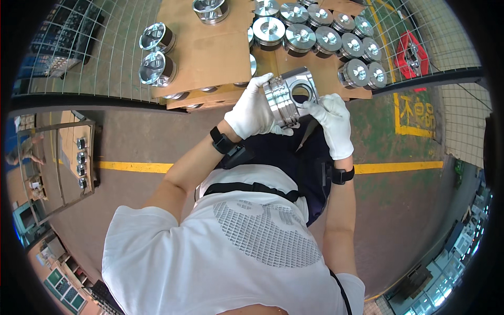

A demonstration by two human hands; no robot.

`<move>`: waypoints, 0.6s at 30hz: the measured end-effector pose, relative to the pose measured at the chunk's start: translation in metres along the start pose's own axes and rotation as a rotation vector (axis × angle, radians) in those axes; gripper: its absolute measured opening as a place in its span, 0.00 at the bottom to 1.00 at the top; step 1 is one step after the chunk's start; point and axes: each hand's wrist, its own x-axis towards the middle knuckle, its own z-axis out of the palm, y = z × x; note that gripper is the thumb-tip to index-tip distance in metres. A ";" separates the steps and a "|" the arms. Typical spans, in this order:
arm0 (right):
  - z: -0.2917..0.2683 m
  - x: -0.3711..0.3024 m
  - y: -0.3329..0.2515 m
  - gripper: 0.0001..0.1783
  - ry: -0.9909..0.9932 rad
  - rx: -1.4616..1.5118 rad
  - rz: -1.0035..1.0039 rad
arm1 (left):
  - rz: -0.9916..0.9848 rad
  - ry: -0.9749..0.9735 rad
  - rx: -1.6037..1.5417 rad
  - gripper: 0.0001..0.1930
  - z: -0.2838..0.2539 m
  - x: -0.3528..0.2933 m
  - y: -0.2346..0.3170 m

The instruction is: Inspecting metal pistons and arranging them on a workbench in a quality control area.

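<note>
A shiny metal piston [281, 103] is held up between my two white-gloved hands, tilted on its side with its round pin hole showing. My left hand [251, 111] grips its grooved ring end, thumb on top and fingers reaching under. At the skirt end, beside the pin hole, the fingers of my right hand [333, 119] close on the edge. Several more pistons [326, 40] stand crown up in rows beyond my hands, on the right of the cardboard-topped stack. On the left part of the cardboard [210, 58], other pistons [157, 69] lie with their hollow insides showing.
A wire mesh fence [126, 63] with a dark rail runs around the stack. Past the mesh at right sits a red crate [410, 56] with metal parts. A yellow line [399, 167] crosses the floor. At far left stands a framed rack [79, 152] with more pistons.
</note>
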 end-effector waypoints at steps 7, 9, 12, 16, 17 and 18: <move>0.010 0.009 -0.019 0.14 0.140 0.237 0.462 | 0.091 0.133 0.040 0.28 0.002 0.005 -0.010; 0.008 0.012 -0.018 0.13 0.139 0.234 0.718 | 0.160 0.102 0.059 0.28 -0.017 0.017 -0.016; 0.003 0.007 0.007 0.14 0.011 -0.561 -0.100 | 0.188 0.060 0.338 0.30 -0.007 0.011 -0.020; 0.001 0.011 0.007 0.17 0.052 -0.435 -0.105 | 0.128 0.150 0.240 0.28 -0.007 0.015 -0.018; -0.002 0.017 -0.006 0.18 0.070 -0.186 0.255 | 0.165 0.113 0.135 0.29 -0.011 0.019 -0.017; -0.007 0.021 -0.020 0.18 0.088 0.068 0.612 | 0.199 0.074 0.032 0.30 -0.012 0.020 -0.017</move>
